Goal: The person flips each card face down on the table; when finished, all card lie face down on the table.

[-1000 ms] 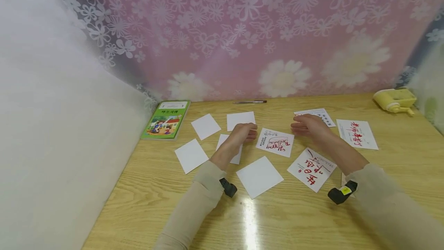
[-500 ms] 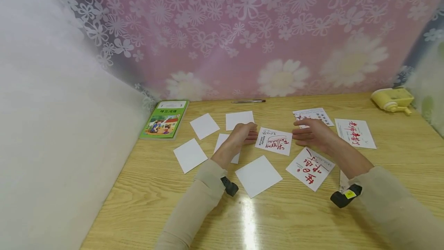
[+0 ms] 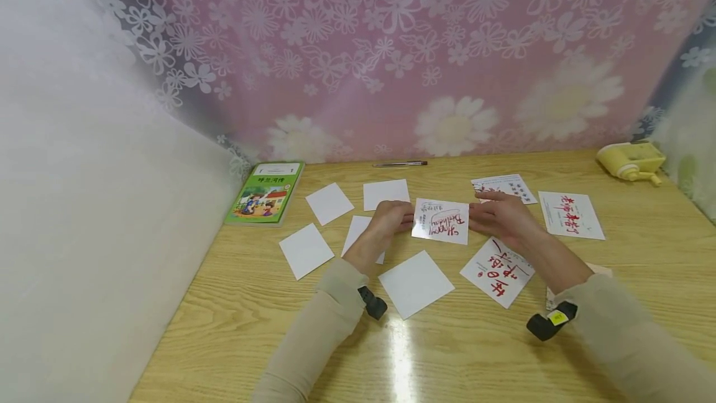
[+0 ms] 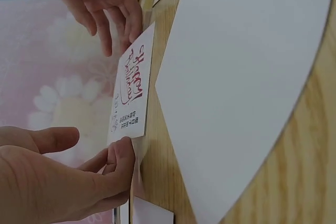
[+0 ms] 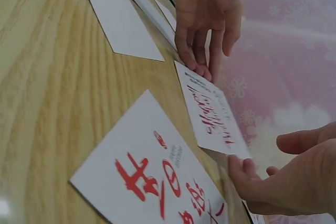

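Note:
A white card with red "Happy Birthday" lettering (image 3: 440,222) sits between my two hands, tilted with a shadow showing under it in the left wrist view. My left hand (image 3: 390,224) touches its left edge with the fingertips; the thumb (image 4: 60,139) stands apart from the card. At the opposite edge, fingers of my right hand (image 3: 506,219) touch the card, with that thumb (image 5: 299,141) also raised clear of it. Closer to me lies a card with red brush characters (image 3: 495,275), partly under the right forearm. A blank white card (image 3: 416,283) lies in front of the left hand.
More blank cards (image 3: 330,204) are scattered at the left near a green book (image 3: 265,194). A pen (image 3: 399,163) lies by the back wall. Two written cards (image 3: 570,215) are at the right, beyond them a yellow crank-handled object (image 3: 631,160).
The hands have come in to the birthday card's two side edges. Its far edge has risen and the card has turned slightly, from lying flat to tilted. The other cards remain in place.

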